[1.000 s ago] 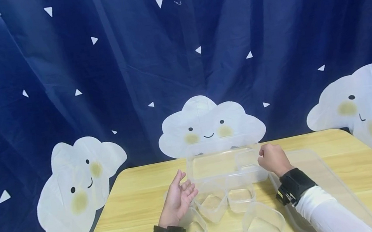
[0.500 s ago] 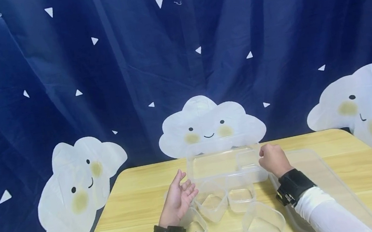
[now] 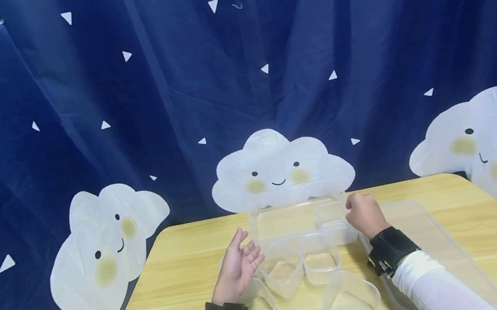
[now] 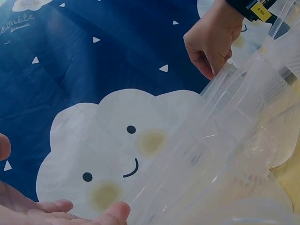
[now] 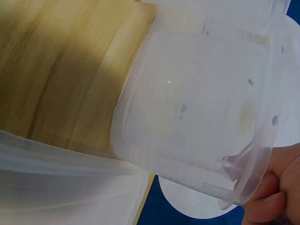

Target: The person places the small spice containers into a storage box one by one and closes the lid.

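Note:
Near the back of the table stands a large clear plastic box, with a smaller clear container showing at its right end. My right hand grips the box's rim at the right corner; the right wrist view shows the curled fingers there. My left hand is held up at the box's left end, palm inward and fingers loosely extended, holding nothing. In the left wrist view its fingertips overlap the box's edge. Two small square containers stand right in front of the box.
Another square container stands nearer the front edge, and one more is partly hidden by my left wrist. A large translucent lid or shallow tray lies at the right under my forearm. A blue cloud-print curtain hangs behind the table.

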{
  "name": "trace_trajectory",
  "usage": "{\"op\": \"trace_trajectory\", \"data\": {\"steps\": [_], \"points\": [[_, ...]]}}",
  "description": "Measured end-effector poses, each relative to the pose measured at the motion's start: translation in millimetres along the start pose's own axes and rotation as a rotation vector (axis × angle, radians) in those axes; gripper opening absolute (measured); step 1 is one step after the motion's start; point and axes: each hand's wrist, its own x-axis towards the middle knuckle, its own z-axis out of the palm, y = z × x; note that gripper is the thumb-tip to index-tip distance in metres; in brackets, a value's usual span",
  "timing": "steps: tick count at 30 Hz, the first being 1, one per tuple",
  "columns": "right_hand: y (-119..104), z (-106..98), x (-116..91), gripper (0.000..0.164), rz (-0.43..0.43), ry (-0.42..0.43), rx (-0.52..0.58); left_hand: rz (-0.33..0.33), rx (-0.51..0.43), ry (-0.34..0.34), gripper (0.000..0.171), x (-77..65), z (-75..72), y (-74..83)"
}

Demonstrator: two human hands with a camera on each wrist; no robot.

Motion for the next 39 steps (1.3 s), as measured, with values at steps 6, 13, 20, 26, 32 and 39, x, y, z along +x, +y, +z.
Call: {"op": "trace_trajectory", "data": {"steps": [6, 13, 20, 26, 32, 39], "points": [[-1.6, -0.6, -0.6, 0.017, 0.008, -0.012, 0.008, -0.006, 0.008, 0.011, 0.079, -1.3, -0.4, -0.6], [-2.0, -1.6, 1.1, 0.016, -0.015, 0.007, 0.004, -0.001, 0.013, 0.014, 0.081, 0.6, -1.1, -0.7], [-1.8, 0.1, -1.3, 0.015, -0.002, -0.006, 0.008, 0.002, 0.022, 0.016, 0.083, -0.2, -1.2, -0.4], [-2.7, -0.7, -1.4, 0.013, -0.015, -0.001, 0.006, 0.001, 0.032, 0.015, 0.078, 0.4, -1.0, -0.1], [-2.9, -1.4, -1.3, 0.013, -0.014, -0.004, 0.007, -0.002, 0.031, 0.018, 0.082, 0.3, -1.2, -0.2], [-1.0, 1.2, -1.8, 0.014, -0.025, 0.005, 0.015, -0.004, 0.017, 0.011, 0.082, 0.3, -2.1, -0.7]]}}
